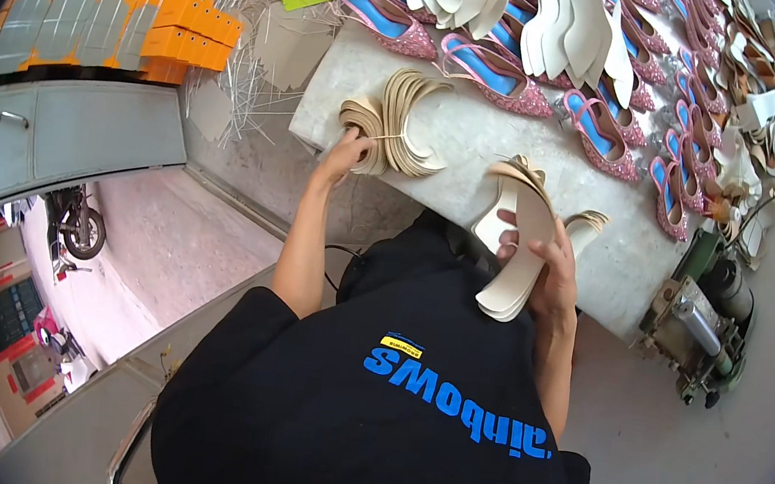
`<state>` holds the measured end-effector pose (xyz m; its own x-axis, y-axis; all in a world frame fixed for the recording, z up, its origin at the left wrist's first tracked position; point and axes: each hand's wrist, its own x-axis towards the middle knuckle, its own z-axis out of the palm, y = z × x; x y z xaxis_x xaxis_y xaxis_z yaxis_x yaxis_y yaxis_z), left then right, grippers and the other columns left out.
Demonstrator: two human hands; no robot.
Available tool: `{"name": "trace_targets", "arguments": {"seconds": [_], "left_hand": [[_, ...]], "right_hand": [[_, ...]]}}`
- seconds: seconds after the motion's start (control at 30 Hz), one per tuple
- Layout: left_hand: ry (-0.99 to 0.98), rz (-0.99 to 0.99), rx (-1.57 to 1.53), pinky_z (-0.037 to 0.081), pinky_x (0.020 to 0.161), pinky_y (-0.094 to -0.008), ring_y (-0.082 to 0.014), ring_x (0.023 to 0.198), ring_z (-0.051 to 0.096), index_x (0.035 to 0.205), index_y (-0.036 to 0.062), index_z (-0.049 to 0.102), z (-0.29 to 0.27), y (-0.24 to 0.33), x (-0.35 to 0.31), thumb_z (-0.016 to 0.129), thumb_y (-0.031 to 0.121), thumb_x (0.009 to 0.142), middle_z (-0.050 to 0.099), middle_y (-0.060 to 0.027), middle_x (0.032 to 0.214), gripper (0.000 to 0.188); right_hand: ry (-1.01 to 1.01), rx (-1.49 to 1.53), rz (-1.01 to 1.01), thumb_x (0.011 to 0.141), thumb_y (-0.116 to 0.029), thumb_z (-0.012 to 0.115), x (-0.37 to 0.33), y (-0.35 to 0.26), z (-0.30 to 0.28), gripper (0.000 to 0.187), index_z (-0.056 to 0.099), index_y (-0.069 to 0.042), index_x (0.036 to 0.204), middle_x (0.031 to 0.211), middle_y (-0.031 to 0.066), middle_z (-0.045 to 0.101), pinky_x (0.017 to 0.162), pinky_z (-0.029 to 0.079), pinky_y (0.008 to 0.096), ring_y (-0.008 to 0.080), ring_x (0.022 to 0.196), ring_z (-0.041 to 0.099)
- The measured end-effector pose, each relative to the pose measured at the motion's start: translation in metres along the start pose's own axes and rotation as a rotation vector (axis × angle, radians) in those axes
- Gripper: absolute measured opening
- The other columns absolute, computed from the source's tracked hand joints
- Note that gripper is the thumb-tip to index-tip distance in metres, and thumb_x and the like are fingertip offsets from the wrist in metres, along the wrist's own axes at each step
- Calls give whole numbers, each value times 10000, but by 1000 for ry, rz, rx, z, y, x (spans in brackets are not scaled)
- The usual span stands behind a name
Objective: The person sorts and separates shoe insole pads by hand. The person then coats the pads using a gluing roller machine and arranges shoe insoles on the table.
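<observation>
Grey door (99, 128) beside pale, brightly lit floor (166, 247)

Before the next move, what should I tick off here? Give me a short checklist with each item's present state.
1. Right hand holding the cream sole-shaped pieces: ok.
2. Held pieces squared up: not ok, their ends splay apart.
3. Left hand touching the curved tan pieces: ok.
4. Firmness of the left hand's hold: cannot tell.
5. Pink glittery shoes apart from both hands: ok.
</observation>
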<state>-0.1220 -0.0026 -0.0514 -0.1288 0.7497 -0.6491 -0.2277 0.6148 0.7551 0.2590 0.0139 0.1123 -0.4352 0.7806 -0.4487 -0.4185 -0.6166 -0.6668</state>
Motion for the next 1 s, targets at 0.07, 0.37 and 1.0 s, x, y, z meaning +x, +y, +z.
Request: {"name": "trace_targets", "arguments": {"seconds": [0.07,0.37,1.0], "left_hand": [[71,37,201,408,1032,-360,-338,1208,539,1337,-98,382,12,4,-3,754,234,731,565,-231,1276,785],[311,359,687,430,1023,-382,-377,1197,550,1351,-124,296,19,-26,22,791,282,642,535,-300,1280,955],[49,336,389,465,972,-353,-288,1132,580,1278,-100,412,8,-7,12,932,174,520,602,-217,1183,959]], "right_hand": [[12,-52,6,903,-149,535,1,4,-4,437,408,39,1276,1089,255,622,654,572,334,202,740,644],[60,-322,185,1034,-242,409,19,10,3,450,348,-81,1450,1013,185,633,534,551,291,195,697,656],[26,-1350,-394,908,-316,619,159,78,66,462,598,21,1223,1110,296,603,864,486,420,360,1022,617]]}}
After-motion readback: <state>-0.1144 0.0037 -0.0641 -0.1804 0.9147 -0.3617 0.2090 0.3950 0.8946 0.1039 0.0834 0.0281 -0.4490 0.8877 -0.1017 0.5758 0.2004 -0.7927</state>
